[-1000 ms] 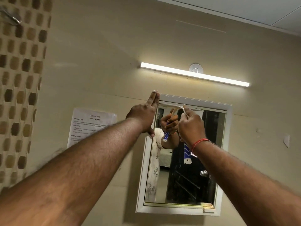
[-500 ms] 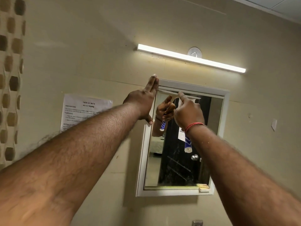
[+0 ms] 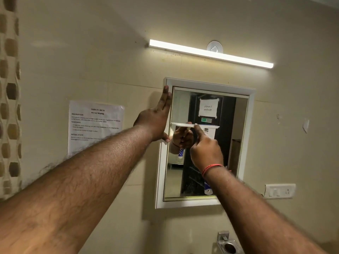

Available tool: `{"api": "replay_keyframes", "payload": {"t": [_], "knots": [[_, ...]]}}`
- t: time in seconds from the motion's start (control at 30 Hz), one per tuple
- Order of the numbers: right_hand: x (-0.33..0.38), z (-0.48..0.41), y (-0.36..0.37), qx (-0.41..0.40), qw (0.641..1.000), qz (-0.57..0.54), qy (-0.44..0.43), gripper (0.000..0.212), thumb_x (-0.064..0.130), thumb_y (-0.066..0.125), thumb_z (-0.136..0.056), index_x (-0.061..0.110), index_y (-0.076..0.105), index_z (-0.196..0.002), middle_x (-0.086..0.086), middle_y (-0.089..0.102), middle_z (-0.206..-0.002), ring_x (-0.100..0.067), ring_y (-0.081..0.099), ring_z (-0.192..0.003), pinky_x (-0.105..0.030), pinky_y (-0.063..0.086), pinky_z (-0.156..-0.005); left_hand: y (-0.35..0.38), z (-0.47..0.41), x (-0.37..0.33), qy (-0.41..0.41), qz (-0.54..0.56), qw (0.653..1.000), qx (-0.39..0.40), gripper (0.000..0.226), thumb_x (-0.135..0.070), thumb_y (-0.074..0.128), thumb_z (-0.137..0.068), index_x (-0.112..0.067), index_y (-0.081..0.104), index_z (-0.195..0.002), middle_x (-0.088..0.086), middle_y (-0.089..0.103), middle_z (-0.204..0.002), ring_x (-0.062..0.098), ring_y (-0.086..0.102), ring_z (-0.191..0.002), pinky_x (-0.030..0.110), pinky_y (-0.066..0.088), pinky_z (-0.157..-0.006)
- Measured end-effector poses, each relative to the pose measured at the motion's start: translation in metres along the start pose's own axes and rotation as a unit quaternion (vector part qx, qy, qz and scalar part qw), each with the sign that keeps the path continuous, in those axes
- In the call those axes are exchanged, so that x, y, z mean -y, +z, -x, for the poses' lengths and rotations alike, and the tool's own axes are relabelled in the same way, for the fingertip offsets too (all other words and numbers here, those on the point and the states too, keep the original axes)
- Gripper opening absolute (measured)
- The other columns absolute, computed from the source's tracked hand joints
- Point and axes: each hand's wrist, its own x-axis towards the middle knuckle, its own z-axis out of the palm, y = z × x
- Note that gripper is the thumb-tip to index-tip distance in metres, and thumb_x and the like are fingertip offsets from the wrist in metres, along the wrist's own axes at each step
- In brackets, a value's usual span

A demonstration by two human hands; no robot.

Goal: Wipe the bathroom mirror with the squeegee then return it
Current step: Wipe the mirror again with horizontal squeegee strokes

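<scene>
Evidently the squeegee [image 3: 194, 125] is light and stiff (blade flexible). The right hand [image 3: 206, 150] is closed round its handle; the left hand [image 3: 156, 120], flat and empty, braces the mirror [image 3: 207, 143] frame.

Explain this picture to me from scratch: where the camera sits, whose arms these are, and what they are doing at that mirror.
There is no machine here. The camera is worn on a person's head, so you look out along their own two bare arms. There is only this one view.

Ahead is a wall with a white-framed mirror. The left hand lies flat against the frame's left edge, fingers pointing up, holding nothing. The right hand, with a red thread at the wrist, grips a squeegee whose pale blade lies level across the glass in the upper half. The blue-and-white handle is mostly hidden by the hand; its end shows below the wrist.

The hand seen inside the glass is only a reflection. A tube light glows above, a printed sheet is taped to the left, and a switch plate sits to the right.
</scene>
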Motion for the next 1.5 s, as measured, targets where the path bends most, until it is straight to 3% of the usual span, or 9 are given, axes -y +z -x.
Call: {"api": "replay_keyframes", "payload": {"t": [0.13, 0.4, 0.5, 0.63, 0.87, 1.0, 1.23, 1.4, 1.5], "knots": [[-0.016, 0.026, 0.015, 0.011, 1.000, 0.016, 0.006, 0.074, 0.011, 0.052, -0.106, 0.043, 0.029, -0.168, 0.002, 0.070, -0.086, -0.014, 0.065, -0.072, -0.038, 0.063, -0.070, 0.010, 0.006, 0.001, 0.003, 0.000, 1.000, 0.002, 0.181, -0.054, 0.107, -0.062, -0.020, -0.033, -0.172, -0.004, -0.057, -0.170, 0.032, 0.072, -0.095, 0.050, 0.069, -0.078], [-0.060, 0.081, 0.062, 0.012, 0.999, 0.030, 0.031, 0.078, 0.014, 0.051, -0.107, 0.045, 0.018, -0.170, -0.001, 0.068, -0.080, -0.016, 0.064, -0.069, -0.042, 0.065, -0.069, 0.040, 0.030, 0.001, 0.016, -0.003, 1.000, -0.011, 0.178, -0.049, 0.109, -0.062, -0.016, -0.024, -0.175, 0.001, -0.046, -0.178, 0.021, 0.063, -0.080, 0.040, 0.064, -0.068], [-0.073, 0.100, 0.074, 0.020, 0.998, 0.037, 0.037, 0.078, 0.014, 0.050, -0.108, 0.046, 0.017, -0.171, -0.003, 0.068, -0.083, -0.016, 0.062, -0.071, -0.037, 0.061, -0.067, 0.051, 0.041, 0.001, 0.017, 0.006, 1.000, -0.004, 0.175, -0.048, 0.109, -0.063, -0.015, -0.021, -0.176, 0.003, -0.042, -0.180, 0.017, 0.058, -0.077, 0.030, 0.051, -0.060], [-0.083, 0.112, 0.085, 0.024, 0.998, 0.036, 0.048, 0.078, 0.017, 0.049, -0.107, 0.049, 0.015, -0.169, -0.004, 0.070, -0.085, -0.020, 0.063, -0.070, -0.044, 0.064, -0.066, 0.070, 0.058, -0.001, 0.016, 0.032, 0.999, 0.007, 0.175, -0.045, 0.111, -0.062, -0.015, -0.019, -0.177, 0.003, -0.039, -0.182, 0.015, 0.057, -0.077, 0.020, 0.033, -0.054], [-0.088, 0.116, 0.094, 0.016, 0.998, 0.039, 0.050, 0.081, 0.018, 0.048, -0.105, 0.053, 0.010, -0.167, -0.004, 0.068, -0.081, -0.022, 0.063, -0.068, -0.046, 0.063, -0.064, 0.099, 0.091, -0.013, -0.008, 0.039, 0.999, 0.018, 0.175, -0.044, 0.111, -0.063, -0.016, -0.019, -0.177, 0.001, -0.040, -0.181, 0.018, 0.052, -0.076, 0.029, 0.042, -0.063], [-0.092, 0.120, 0.098, 0.018, 0.998, 0.041, 0.050, 0.082, 0.018, 0.048, -0.105, 0.053, 0.009, -0.167, -0.003, 0.067, -0.080, -0.021, 0.061, -0.067, -0.045, 0.062, -0.062, 0.113, 0.106, -0.017, -0.019, 0.034, 0.999, 0.033, 0.174, -0.045, 0.110, -0.063, -0.014, -0.017, -0.178, 0.002, -0.038, -0.182, 0.016, 0.048, -0.071, 0.027, 0.035, -0.062], [-0.114, 0.161, 0.113, 0.067, 0.993, 0.063, 0.072, 0.081, 0.017, 0.047, -0.103, 0.053, 0.013, -0.168, -0.008, 0.066, -0.078, -0.026, 0.062, -0.067, -0.044, 0.060, -0.063, 0.140, 0.127, -0.021, -0.022, 0.052, 0.997, 0.046, 0.174, -0.046, 0.110, -0.064, -0.016, -0.018, -0.178, 0.000, -0.040, -0.181, 0.016, 0.054, -0.069, 0.028, 0.046, -0.064], [-0.120, 0.169, 0.120, 0.068, 0.992, 0.075, 0.075, 0.079, 0.017, 0.046, -0.105, 0.053, 0.016, -0.168, -0.007, 0.064, -0.075, -0.027, 0.060, -0.065, -0.042, 0.056, -0.059, 0.156, 0.144, -0.025, -0.021, 0.060, 0.996, 0.060, 0.174, -0.043, 0.111, -0.065, -0.015, -0.018, -0.178, 0.000, -0.041, -0.181, 0.017, 0.052, -0.066, 0.029, 0.048, -0.062], [-0.126, 0.179, 0.123, 0.081, 0.989, 0.088, 0.085, 0.079, 0.016, 0.046, -0.103, 0.052, 0.019, -0.169, -0.010, 0.068, -0.082, -0.029, 0.057, -0.066, -0.038, 0.046, -0.058, 0.165, 0.154, -0.025, -0.020, 0.067, 0.995, 0.074, 0.174, -0.040, 0.111, -0.064, -0.016, -0.018, -0.178, 0.001, -0.039, -0.182, 0.018, 0.052, -0.067, 0.031, 0.050, -0.062]]}}
